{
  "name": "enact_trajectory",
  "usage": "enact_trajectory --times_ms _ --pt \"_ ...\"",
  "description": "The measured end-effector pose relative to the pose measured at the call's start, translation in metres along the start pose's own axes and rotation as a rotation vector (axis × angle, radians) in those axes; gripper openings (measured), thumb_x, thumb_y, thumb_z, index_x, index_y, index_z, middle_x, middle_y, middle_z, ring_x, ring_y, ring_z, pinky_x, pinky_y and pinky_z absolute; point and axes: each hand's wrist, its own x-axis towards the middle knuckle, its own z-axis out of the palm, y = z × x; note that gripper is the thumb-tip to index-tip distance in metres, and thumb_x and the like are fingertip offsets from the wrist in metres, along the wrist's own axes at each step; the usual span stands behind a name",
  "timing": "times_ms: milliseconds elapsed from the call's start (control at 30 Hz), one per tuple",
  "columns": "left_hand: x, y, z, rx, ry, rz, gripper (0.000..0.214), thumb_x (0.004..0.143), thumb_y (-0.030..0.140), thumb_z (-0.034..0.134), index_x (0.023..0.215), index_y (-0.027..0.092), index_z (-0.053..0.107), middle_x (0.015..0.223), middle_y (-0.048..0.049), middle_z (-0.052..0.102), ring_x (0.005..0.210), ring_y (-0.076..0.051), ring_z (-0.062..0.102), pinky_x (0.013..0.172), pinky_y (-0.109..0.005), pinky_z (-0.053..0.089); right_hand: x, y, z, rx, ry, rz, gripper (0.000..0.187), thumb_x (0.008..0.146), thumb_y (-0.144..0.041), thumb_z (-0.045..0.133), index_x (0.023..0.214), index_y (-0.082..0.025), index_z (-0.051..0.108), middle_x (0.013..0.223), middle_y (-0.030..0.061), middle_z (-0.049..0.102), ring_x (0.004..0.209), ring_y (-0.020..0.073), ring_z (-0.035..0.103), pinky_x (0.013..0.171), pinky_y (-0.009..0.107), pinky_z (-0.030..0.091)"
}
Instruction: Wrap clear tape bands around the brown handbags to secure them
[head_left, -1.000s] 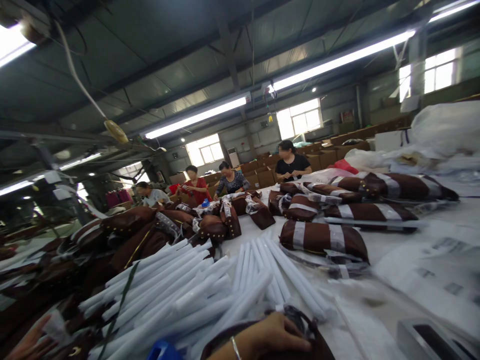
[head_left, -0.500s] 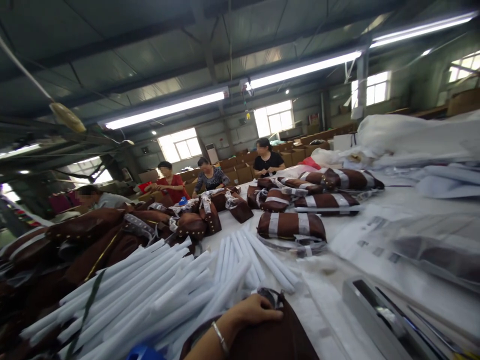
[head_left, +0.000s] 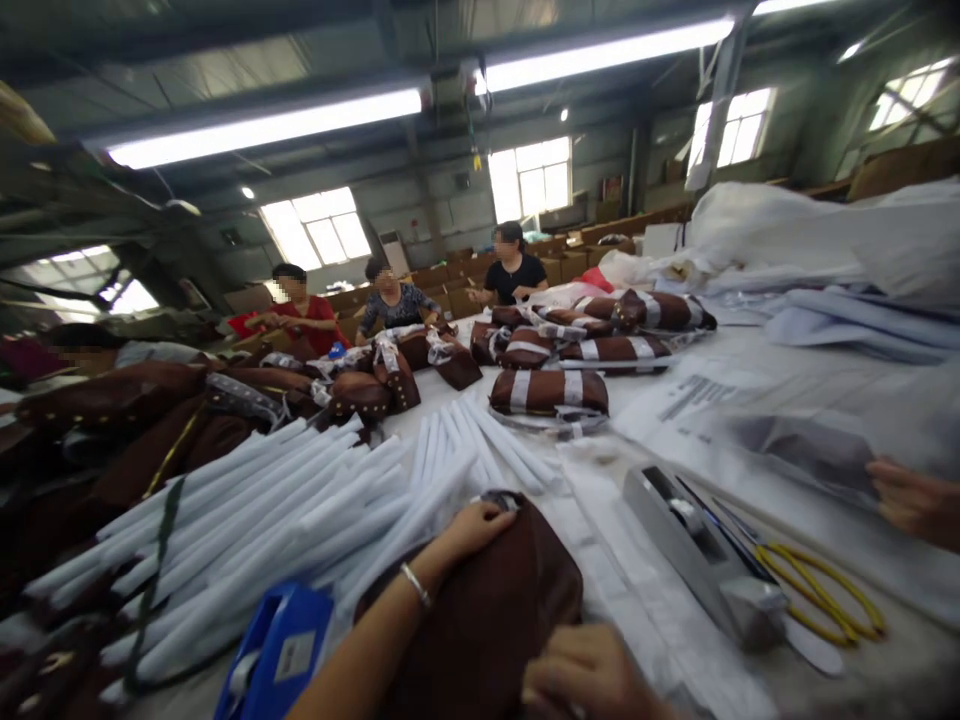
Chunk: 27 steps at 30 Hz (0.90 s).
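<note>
Hands, two, on one brown bag (head_left: pixel 487 610).
Left hand (head_left: pixel 474 524) grips its far top; right hand (head_left: pixel 589 680) curls at its near edge, grip unclear; one tape dispenser (head_left: pixel 697 550) beside.

1. Left grip (head_left: pixel 474 524), wearing a bracelet, rests atop a brown bag (head_left: pixel 487 610) on the table (head_left: pixel 900 672).
2. Right grip (head_left: pixel 592 678) curls at the bag's near edge.
3. White tubes (head_left: pixel 300 520) lie left of the left grip.

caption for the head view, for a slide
Left hand and right hand on a brown bag beside white rolls
</note>
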Motion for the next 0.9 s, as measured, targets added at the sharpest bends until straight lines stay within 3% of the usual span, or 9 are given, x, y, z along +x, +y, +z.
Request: enact_trajectory --times_ms 100,167,267,333,433,567,700,800,900 --pt "-0.025 0.004 -0.004 0.009 0.055 0.081 0.044 0.095 0.046 0.046 0.122 0.018 0.067 0.127 -0.0074 0.068 0.118 -0.024 0.06 0.106 -0.035 0.042 -0.011 0.003 0.002 0.04 -0.131 0.045 0.016 0.097 -0.026 0.056 0.107 -0.026 0.068 0.09 0.0044 0.072 0.076 0.0171 0.065 0.071 0.03 0.054" --pt "-0.054 0.008 -0.003 0.026 0.09 0.103 0.046 0.097 0.044 0.046 0.133 0.02 0.06 0.143 -0.0077 0.058 0.132 -0.024 0.051 0.116 -0.039 0.034 -0.016 0.012 0.007 0.043 -0.159 0.039 0.016 0.098 -0.025 0.056 0.109 -0.023 0.067 0.092 0.0052 0.073 0.079 0.0177 0.065 0.073 0.03 0.053" --pt "-0.11 0.014 0.009 0.162 0.161 0.107 0.052 0.096 0.045 0.05 0.143 0.022 0.05 0.155 -0.0092 0.044 0.144 -0.027 0.039 0.12 -0.047 0.028 -0.023 0.024 0.012 0.041 -0.143 0.023 0.016 0.097 -0.024 0.057 0.11 -0.023 0.067 0.095 0.0047 0.072 0.079 0.0166 0.063 0.074 0.029 0.052" --pt "-0.145 0.014 0.025 0.41 0.248 0.143 0.061 0.094 0.048 0.055 0.149 0.027 0.041 0.159 -0.0088 0.037 0.146 -0.029 0.035 0.119 -0.052 0.03 -0.029 0.028 0.016 0.042 -0.121 0.019 0.018 0.097 -0.022 0.057 0.112 -0.023 0.067 0.097 0.0048 0.072 0.08 0.0163 0.063 0.075 0.029 0.053" --pt "-0.18 0.008 0.053 0.681 0.388 0.212 0.07 0.093 0.05 0.056 0.155 0.03 0.028 0.163 -0.0098 0.028 0.148 -0.031 0.031 0.118 -0.054 0.03 -0.04 0.029 0.02 0.049 -0.122 0.003 0.022 0.097 -0.018 0.053 0.114 -0.024 0.067 0.1 0.0051 0.072 0.083 0.0161 0.065 0.078 0.03 0.054" --pt "-0.189 0.002 0.077 0.736 0.494 0.227 0.063 0.097 0.044 0.051 0.155 0.032 0.027 0.164 -0.0089 0.024 0.15 -0.03 0.027 0.12 -0.053 0.024 -0.047 0.021 0.016 0.063 -0.199 0.002 0.03 0.096 -0.011 0.046 0.113 -0.023 0.068 0.1 0.0064 0.073 0.084 0.0174 0.066 0.076 0.03 0.054" --pt "-0.185 0.0 0.082 0.749 0.537 0.229 0.062 0.097 0.043 0.05 0.154 0.032 0.028 0.164 -0.009 0.024 0.15 -0.028 0.026 0.122 -0.052 0.017 -0.023 0.005 -0.002 0.121 -0.378 -0.078 0.023 0.093 -0.014 0.051 0.106 -0.023 0.068 0.09 0.0045 0.073 0.076 0.0164 0.066 0.067 0.03 0.052" --pt "-0.186 -0.001 0.084 0.838 0.606 0.269 0.06 0.098 0.042 0.049 0.154 0.028 0.03 0.163 -0.0089 0.027 0.15 -0.026 0.027 0.124 -0.053 0.008 0.004 0.0 -0.007 0.059 -0.243 -0.172 0.031 0.092 -0.013 0.054 0.119 -0.023 0.064 0.101 0.0047 0.074 0.089 0.0167 0.069 0.086 0.033 0.054" --pt "-0.18 -0.012 0.097 0.919 0.746 0.413 0.055 0.096 0.046 0.052 0.147 0.028 0.044 0.157 -0.0068 0.042 0.148 -0.025 0.031 0.125 -0.05 0.006 0.01 0.013 0.01 -0.277 -0.11 -0.196 0.042 0.097 -0.023 0.051 0.139 -0.021 0.054 0.134 0.0104 0.064 0.126 0.0252 0.058 0.111 0.048 0.043"
